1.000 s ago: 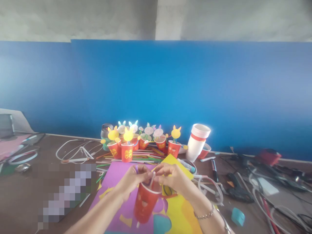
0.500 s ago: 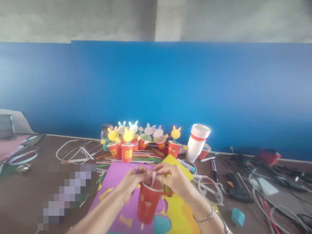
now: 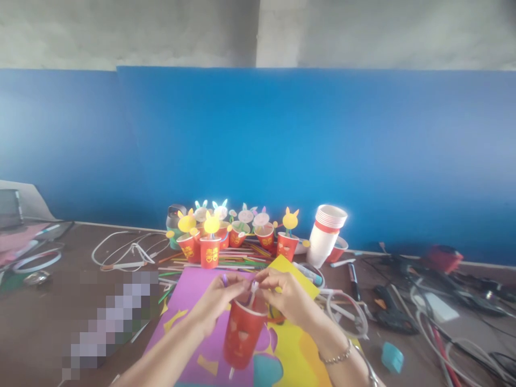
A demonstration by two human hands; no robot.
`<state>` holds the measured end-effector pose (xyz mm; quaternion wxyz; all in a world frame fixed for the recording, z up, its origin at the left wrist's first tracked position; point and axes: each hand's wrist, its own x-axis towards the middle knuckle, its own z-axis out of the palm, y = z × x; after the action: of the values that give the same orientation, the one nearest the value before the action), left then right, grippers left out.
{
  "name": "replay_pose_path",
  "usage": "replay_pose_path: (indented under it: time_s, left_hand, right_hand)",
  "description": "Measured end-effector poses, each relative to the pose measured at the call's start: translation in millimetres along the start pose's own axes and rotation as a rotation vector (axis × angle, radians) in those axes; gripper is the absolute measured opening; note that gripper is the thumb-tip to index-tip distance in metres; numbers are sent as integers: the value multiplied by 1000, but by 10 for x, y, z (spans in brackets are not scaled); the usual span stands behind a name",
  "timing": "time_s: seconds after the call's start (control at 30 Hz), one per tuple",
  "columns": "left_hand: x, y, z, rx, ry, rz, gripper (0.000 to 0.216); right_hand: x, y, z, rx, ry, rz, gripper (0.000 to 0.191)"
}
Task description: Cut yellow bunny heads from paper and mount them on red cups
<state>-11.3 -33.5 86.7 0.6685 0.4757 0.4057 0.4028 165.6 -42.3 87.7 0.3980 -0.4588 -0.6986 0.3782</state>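
A red paper cup (image 3: 244,336) with a lighter printed pattern hangs slightly tilted above coloured paper sheets. A thin white stick (image 3: 252,297) rises out of its mouth, and a short pale tip pokes from the cup's bottom. My left hand (image 3: 226,295), a purple ring on one finger, pinches at the top of the stick from the left. My right hand (image 3: 287,295) pinches there from the right, its fingertips close to the left ones. The fingers partly cover the stick's upper end. Beneath lie a purple sheet (image 3: 193,287) and a yellow sheet (image 3: 296,349) with cut-out shapes.
Several red cups (image 3: 210,252) with paper animal heads stand behind, among coloured sticks (image 3: 245,257). A stack of white cups (image 3: 324,234) leans at the right. Further right lie a black marker (image 3: 353,282), a glue gun (image 3: 393,312), cables and a turquoise object (image 3: 392,357).
The cup's lower end has swung slightly to the left. Both hands stay pinched together above it, almost in the same place.
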Motion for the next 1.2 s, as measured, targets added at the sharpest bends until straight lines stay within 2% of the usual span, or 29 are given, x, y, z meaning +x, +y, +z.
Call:
replay_pose_path:
  time_s: [0.17,0.4,0.5,0.6,0.7,0.83,1.0,1.2]
  left_hand:
    - [-22,56,-15,43,9,32,9]
    - [55,-13,-51,160,-51,2,10]
    - [65,-28,-54,213,-18,31,6]
    - [51,-22,-36,242,29,80,6]
    - [14,0,-4,356,128,115,10]
    - [-45,13,27,656,278,348,16]
    - [-105,-31,42,968,360,602,10]
    - [-178,-68,87,1144,458,842,13]
  right_hand:
    - [29,1,-32,36,25,-20,24]
    - [49,97,-3,23,14,-15,23]
    - [58,113,21,-8,25,-15,19]
    - [46,79,66,-87,116,-31,11]
    - [11,-2,125,-174,230,-46,12]
    - [-37,-112,191,-213,272,-31,17]
    - [-57,-120,239,-203,284,-49,18]
    - [-48,-24,287,-84,283,-23,19]
